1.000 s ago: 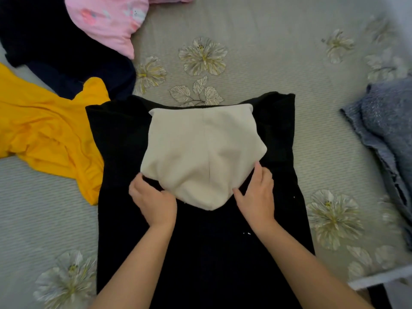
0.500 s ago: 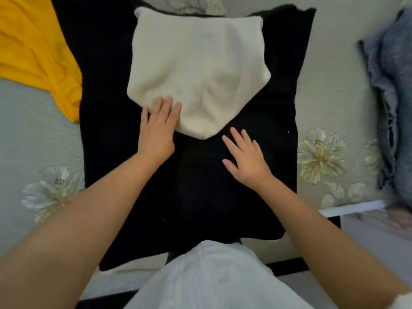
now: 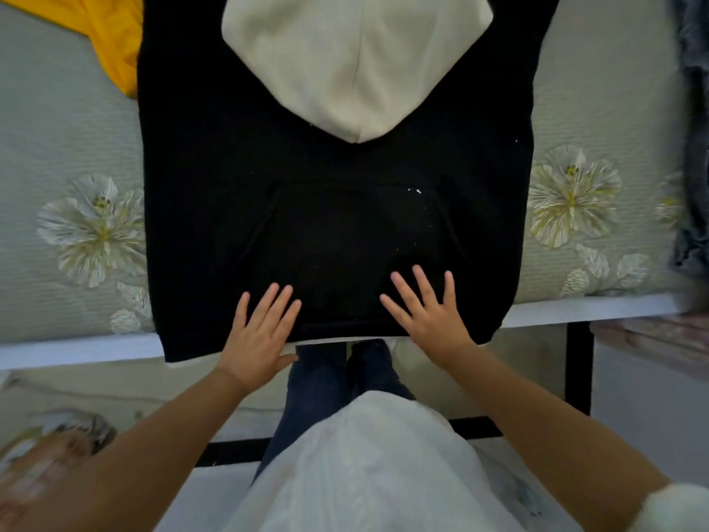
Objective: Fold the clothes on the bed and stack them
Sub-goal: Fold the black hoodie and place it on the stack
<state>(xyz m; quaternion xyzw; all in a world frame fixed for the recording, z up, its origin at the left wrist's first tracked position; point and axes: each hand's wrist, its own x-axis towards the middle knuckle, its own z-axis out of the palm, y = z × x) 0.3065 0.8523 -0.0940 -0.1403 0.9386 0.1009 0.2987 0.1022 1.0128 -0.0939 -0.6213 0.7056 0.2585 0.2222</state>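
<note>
Both hands, left hand [image 3: 258,332] and right hand [image 3: 426,313], lay flat, fingers released, on the black hoodie [image 3: 215,178] at the bed [image 3: 57,178] edge (hem overhanging); lifting carelessly could let the folded hood slip.

Counts, as seen in the head view:
- Hands: 2, left hand [image 3: 261,335] and right hand [image 3: 426,312], both laid flat with fingers spread, lower centre.
- Black hoodie [image 3: 215,167]: 1, centre; its cream hood [image 3: 356,51] is counted with it, top centre.
- Yellow garment [image 3: 111,28]: 1, upper left.
- Blue-grey garment [image 3: 692,128]: 1, right edge.
- Garments in total: 3.
- Large printed flowers counted on the bedsheet [image 3: 57,128]: 2, one at each side.
</note>
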